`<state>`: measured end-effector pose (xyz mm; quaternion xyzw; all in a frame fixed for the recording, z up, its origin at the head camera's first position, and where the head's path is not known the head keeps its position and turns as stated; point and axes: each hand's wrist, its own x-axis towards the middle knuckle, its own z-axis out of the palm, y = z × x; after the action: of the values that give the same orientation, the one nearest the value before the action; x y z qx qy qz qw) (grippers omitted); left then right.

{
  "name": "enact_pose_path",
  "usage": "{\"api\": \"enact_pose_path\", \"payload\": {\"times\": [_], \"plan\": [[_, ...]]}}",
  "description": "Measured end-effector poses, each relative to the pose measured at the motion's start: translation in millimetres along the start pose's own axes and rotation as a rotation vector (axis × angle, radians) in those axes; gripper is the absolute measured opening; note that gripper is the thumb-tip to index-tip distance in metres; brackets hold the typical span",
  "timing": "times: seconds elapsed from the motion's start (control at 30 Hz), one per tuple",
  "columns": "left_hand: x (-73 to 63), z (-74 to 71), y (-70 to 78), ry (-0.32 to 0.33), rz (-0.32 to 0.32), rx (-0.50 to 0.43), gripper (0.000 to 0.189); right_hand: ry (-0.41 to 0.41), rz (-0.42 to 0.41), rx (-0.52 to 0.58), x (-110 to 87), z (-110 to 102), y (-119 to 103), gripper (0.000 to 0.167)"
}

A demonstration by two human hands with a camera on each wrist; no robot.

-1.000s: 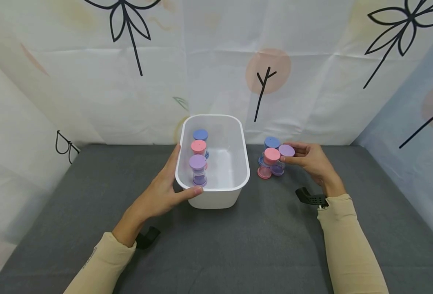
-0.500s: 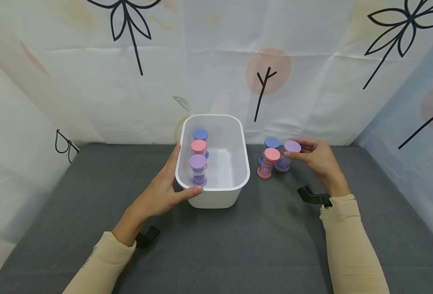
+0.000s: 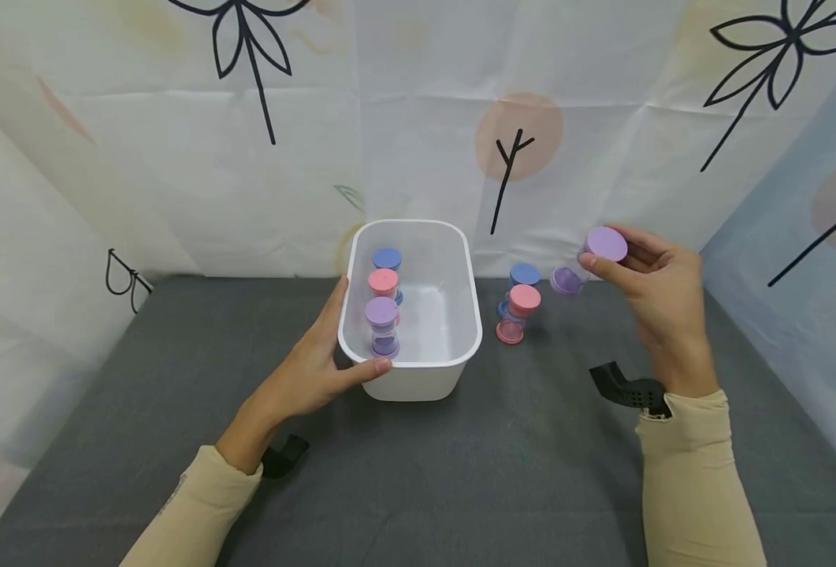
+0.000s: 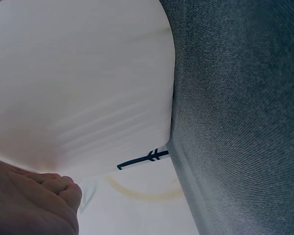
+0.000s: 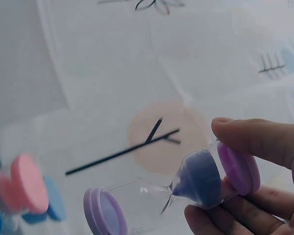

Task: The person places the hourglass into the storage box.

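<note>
In the head view my right hand pinches a purple sand timer by its upper cap, raised beside the other timers and tilted. The right wrist view shows thumb and fingertips at that cap, with purple sand in the bulb nearest it and the far cap free. My left hand rests against a white plastic tub, fingers along its left side and thumb at the front rim. Inside the tub stand a blue timer, a pink timer and a purple timer, in a row along the left wall.
Right of the tub, a pink sand timer stands in front of a blue one on the grey cloth. Printed white fabric hangs behind and along both sides. Black straps are on the wrists.
My right hand has drawn the purple sand timer away from the pink and blue ones, moving it right, then up off the cloth. The left hand and the tub have stayed put.
</note>
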<state>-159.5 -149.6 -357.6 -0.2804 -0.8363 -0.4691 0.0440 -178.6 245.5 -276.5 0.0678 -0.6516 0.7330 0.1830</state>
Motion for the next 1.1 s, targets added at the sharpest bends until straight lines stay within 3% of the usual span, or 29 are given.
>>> {"api": "enact_pose_path", "payload": {"times": [0.23, 0.43, 0.53, 0.87, 1.1], "plan": [[1.2, 0.5, 0.4, -0.005, 0.009, -0.020, 0.117, -0.060, -0.099, 0.103, -13.4, 16, -21, 0.046], [1.5, 0.7, 1.1, -0.004, 0.005, -0.025, 0.117, -0.181, -0.157, 0.199, -25.4, 35, -32, 0.047], [1.5, 0.6, 0.9, 0.000, 0.009, -0.019, 0.117, -0.236, -0.161, 0.194, -30.3, 47, -32, 0.047], [0.7, 0.9, 0.6, 0.005, -0.001, -0.014, 0.118, -0.372, -0.039, 0.023, -44.2, 88, -4, 0.053], [1.5, 0.8, 0.4, 0.001, 0.004, -0.016, 0.118, -0.501, 0.047, 0.024, -52.5, 110, 20, 0.056]]}}
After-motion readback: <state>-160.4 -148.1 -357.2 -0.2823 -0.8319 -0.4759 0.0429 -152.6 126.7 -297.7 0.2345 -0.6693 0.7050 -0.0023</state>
